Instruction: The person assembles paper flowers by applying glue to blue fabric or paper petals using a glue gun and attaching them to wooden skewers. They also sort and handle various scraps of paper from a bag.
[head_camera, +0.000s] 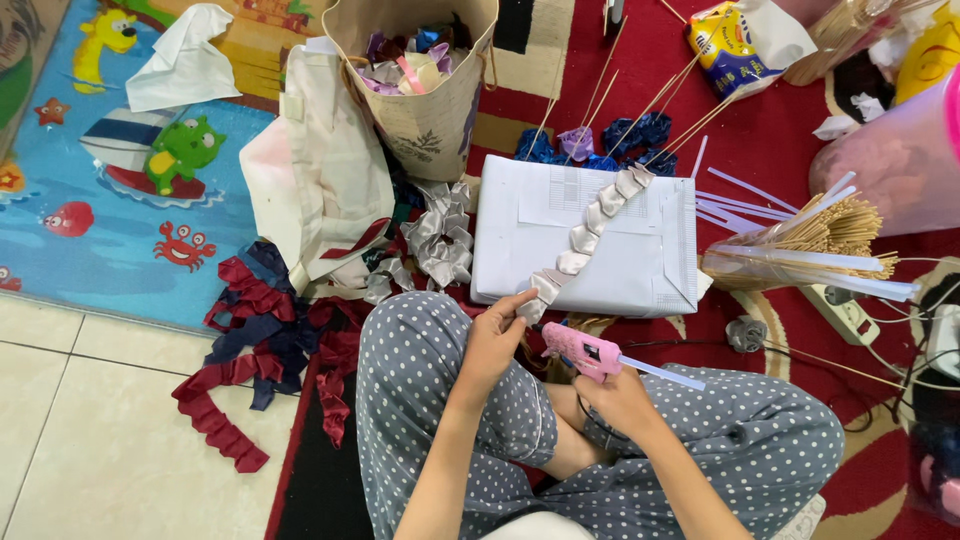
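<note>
Silver ribbon (585, 232), folded into a pleated strip, runs diagonally across the white box (560, 260) in front of your knees, its near end hanging off the box's near-left edge; your left hand (497, 335) pinches that near end between fingertips and thumb; your right hand (615, 398) is clenched around the grip of the pink glue gun (580, 350), whose nozzle points left toward the pinched ribbon end, a clear glue stick jutting out to the right; both hands hover above your crossed legs in dotted grey trousers (420, 380); left of the box lies a loose heap of silver ribbon (440, 240), and nearer left, red and navy ribbon scraps (250, 330) trail onto the tiled floor (90, 440); far behind stands a fabric bag (425, 90) stuffed with scraps; a bundle of wooden skewers (800, 240) lies to the right on the red carpet (780, 130).
</note>
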